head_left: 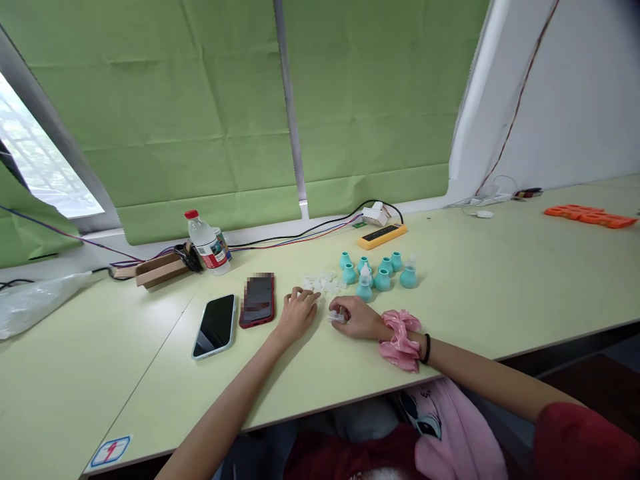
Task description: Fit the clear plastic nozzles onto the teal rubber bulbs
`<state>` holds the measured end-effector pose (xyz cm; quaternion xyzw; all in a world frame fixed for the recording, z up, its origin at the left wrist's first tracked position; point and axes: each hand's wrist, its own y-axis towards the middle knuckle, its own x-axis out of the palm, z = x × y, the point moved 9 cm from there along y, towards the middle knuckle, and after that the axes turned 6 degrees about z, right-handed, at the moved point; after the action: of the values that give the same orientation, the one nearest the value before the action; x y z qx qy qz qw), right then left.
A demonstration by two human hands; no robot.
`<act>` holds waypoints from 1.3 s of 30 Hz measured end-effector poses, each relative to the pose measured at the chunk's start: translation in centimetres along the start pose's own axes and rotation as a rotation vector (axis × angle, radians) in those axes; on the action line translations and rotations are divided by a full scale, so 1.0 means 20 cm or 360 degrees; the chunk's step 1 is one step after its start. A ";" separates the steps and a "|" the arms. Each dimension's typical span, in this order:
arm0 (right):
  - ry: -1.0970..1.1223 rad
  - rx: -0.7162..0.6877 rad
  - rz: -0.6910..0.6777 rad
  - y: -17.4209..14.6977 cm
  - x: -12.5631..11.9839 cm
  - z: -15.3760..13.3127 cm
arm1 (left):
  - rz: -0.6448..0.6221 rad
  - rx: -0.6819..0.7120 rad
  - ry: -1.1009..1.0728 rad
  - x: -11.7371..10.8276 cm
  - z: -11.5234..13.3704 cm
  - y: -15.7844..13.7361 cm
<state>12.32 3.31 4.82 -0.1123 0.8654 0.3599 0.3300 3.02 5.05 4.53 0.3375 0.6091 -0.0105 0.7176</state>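
My left hand [298, 315] rests palm down at the near edge of a loose pile of small translucent white plastic pieces [327, 283]. Its fingers are apart, and I see nothing held in them. Just to the right, my right hand [359, 319] has its fingers closed on a small clear plastic piece [336, 317], low over the table. Beyond that hand stands a group of several small turquoise pots [383, 280] with round bodies and narrow necks. Two of them, a front one [365, 289] and a right-hand one [408, 277], have clear pieces on top.
Left of my hands lie a red-cased phone [259, 300] and a light-cased phone [215, 327]. Farther back are a bottle with a red cap [207, 245], a cardboard tray [163, 269], cables and a yellow device [383, 237]. Orange plastic parts [590, 216] lie far right.
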 end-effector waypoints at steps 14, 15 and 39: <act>-0.0036 -0.0094 -0.0019 0.00 0.00 -0.04 | 0.0235 -0.0026 -0.0094 -0.07 0.00 0.16; -0.0044 -0.0106 -0.0023 0.00 0.00 -0.04 | 0.0215 -0.0038 -0.0110 -0.05 0.02 0.22; 0.0827 0.0374 0.0250 0.02 -0.06 0.10 | 0.0005 -0.0448 -0.1386 -0.15 -0.07 0.05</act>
<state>14.01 4.83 4.73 -0.0944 0.9627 0.2407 0.0793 1.47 5.30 7.60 0.2019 0.2458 -0.0675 0.9457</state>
